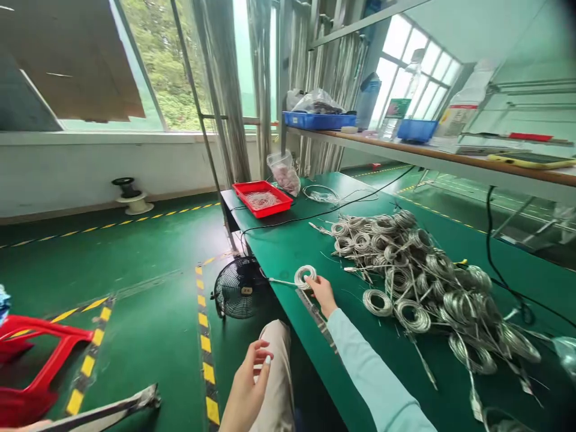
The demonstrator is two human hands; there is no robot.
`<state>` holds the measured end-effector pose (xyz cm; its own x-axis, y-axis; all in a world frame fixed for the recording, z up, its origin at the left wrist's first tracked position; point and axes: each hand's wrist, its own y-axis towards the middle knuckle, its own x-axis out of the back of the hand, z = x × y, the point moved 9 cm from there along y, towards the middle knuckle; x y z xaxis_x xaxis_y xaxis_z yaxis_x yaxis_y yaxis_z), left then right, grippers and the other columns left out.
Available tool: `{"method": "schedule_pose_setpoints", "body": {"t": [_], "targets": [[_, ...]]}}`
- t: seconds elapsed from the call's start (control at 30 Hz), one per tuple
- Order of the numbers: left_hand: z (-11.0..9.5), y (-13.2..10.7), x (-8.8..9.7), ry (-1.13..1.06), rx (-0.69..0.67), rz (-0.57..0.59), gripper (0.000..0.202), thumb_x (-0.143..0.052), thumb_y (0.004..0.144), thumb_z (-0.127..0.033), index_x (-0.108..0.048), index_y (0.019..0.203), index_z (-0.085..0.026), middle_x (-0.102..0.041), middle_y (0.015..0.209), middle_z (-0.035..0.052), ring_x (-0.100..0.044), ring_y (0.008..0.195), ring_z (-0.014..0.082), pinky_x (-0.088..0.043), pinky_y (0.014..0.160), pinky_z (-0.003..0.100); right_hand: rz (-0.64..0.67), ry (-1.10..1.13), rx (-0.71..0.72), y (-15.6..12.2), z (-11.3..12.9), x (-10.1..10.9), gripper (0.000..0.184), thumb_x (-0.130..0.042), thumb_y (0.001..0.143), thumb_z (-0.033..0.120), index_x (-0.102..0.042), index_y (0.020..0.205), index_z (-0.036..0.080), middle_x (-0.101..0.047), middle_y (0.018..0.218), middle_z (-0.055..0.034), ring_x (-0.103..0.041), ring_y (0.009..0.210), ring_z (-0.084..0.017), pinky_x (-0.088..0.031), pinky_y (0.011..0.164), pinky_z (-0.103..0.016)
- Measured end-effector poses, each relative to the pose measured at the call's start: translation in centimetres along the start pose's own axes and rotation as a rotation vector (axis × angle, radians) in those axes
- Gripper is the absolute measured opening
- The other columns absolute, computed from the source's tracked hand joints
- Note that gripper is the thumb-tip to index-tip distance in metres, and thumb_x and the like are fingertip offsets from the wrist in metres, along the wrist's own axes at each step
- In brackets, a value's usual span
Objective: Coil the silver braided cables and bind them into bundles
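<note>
Near the left edge of the green table, my right hand [323, 294] pinches a small coil of pale cable [306, 277]. One straight cable end sticks out from the coil toward the table's edge. Just below that hand, a metal ruler-like strip [317, 313] lies along the edge. My left hand [252, 378] hovers over my leg, off the table, its fingers loosely bent and apart, with nothing visible in it. To the right of my right hand lies a large heap of tied cable coils [400, 264], and a single coil [377, 302] sits at its near side.
A red tray [262, 207] with thin pieces stands at the table's far left corner, beside a clear bag [284, 173]. A black cord [297, 221] crosses the tabletop. Below the edge is a black fan [238, 288]. A shelf [382, 141] with bottles and blue trays overhangs the back.
</note>
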<state>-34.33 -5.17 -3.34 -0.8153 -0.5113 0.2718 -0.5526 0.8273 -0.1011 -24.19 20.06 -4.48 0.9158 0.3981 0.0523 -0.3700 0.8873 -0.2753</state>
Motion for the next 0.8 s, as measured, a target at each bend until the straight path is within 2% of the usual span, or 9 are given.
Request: {"method": "schedule_pose_setpoints", "body": {"t": [0.13,0.23,0.33,0.43,0.53,0.6,0.67,0.8], "targets": [[2.1,-0.2,-0.2,0.037,0.026,0.041,0.039,-0.047,0.084,-0.052,-0.054,0.104,-0.019,-0.066,0.090,0.0079,-0.064,0.081,0.0229,-0.051,0.072,0.035,-0.059,-0.059,-0.002,0.8,-1.4,1.7,0.020,-0.059,0.090,0.030,-0.059,0.097,0.012,-0.061,0.085,-0.0013,-0.058,0.068,-0.011,-0.050,0.061,-0.025],[1.7,0.3,-1.2,0.099,-0.024,0.099,0.030,-0.044,0.089,-0.044,-0.055,0.104,-0.020,-0.066,0.095,0.0082,-0.064,0.086,0.0228,-0.051,0.075,0.036,-0.084,-0.092,-0.014,1.1,-1.9,2.3,0.020,-0.060,0.089,0.028,-0.057,0.100,0.012,-0.059,0.085,-0.0011,-0.056,0.066,-0.010,-0.048,0.058,-0.023],[-1.8,1.0,-3.7,0.292,-0.240,0.183,0.022,-0.041,0.091,-0.028,-0.058,0.101,-0.021,-0.065,0.101,0.0084,-0.061,0.097,0.0236,-0.050,0.086,0.040,-0.067,-0.117,-0.034,1.4,-1.9,2.3,0.018,-0.060,0.089,0.027,-0.057,0.097,0.012,-0.058,0.084,-0.0007,-0.055,0.065,-0.009,-0.047,0.056,-0.021],[-5.8,1.8,-7.9,0.544,-0.504,0.328,0.028,-0.036,0.090,-0.014,-0.061,0.101,-0.019,-0.066,0.102,0.0086,-0.059,0.102,0.0241,-0.049,0.090,0.043,-0.006,-0.141,-0.074,1.7,-1.7,2.2,0.015,-0.061,0.088,0.025,-0.057,0.093,0.011,-0.057,0.080,0.0007,-0.053,0.061,-0.008,-0.045,0.053,-0.020],[-8.1,2.9,-11.9,0.688,-0.703,0.462,0.035,-0.039,0.088,-0.010,-0.060,0.113,-0.019,-0.061,0.122,0.0089,-0.051,0.119,0.0269,-0.044,0.099,0.046,0.062,-0.157,-0.125,2.1,-1.7,2.2,0.014,-0.060,0.089,0.024,-0.057,0.091,0.011,-0.056,0.076,0.0016,-0.051,0.058,-0.007,-0.045,0.052,-0.019],[-8.1,3.7,-13.9,0.756,-0.767,0.535,0.044,-0.049,0.086,-0.014,-0.052,0.129,-0.024,-0.050,0.138,0.0076,-0.038,0.132,0.0316,-0.033,0.108,0.054,0.084,-0.159,-0.149,2.3,-1.7,2.3,0.015,-0.059,0.089,0.025,-0.057,0.091,0.011,-0.056,0.077,0.0012,-0.052,0.058,-0.007,-0.045,0.052,-0.020],[-7.4,4.4,-15.2,0.816,-0.798,0.581,0.049,-0.052,0.088,-0.021,-0.045,0.136,-0.028,-0.045,0.143,0.0067,-0.030,0.137,0.0331,-0.026,0.109,0.059,0.087,-0.158,-0.159,2.4,-1.7,2.4,0.017,-0.058,0.090,0.028,-0.058,0.092,0.011,-0.057,0.079,0.0005,-0.053,0.060,-0.008,-0.047,0.054,-0.021],[-6.1,5.0,-15.7,0.848,-0.824,0.585,0.043,-0.045,0.093,-0.027,-0.046,0.135,-0.033,-0.045,0.144,0.0050,-0.028,0.138,0.0304,-0.025,0.110,0.058,0.079,-0.155,-0.155,2.4,-1.7,2.4,0.019,-0.057,0.091,0.030,-0.058,0.092,0.011,-0.057,0.079,0.0003,-0.053,0.061,-0.008,-0.047,0.056,-0.022]]}}
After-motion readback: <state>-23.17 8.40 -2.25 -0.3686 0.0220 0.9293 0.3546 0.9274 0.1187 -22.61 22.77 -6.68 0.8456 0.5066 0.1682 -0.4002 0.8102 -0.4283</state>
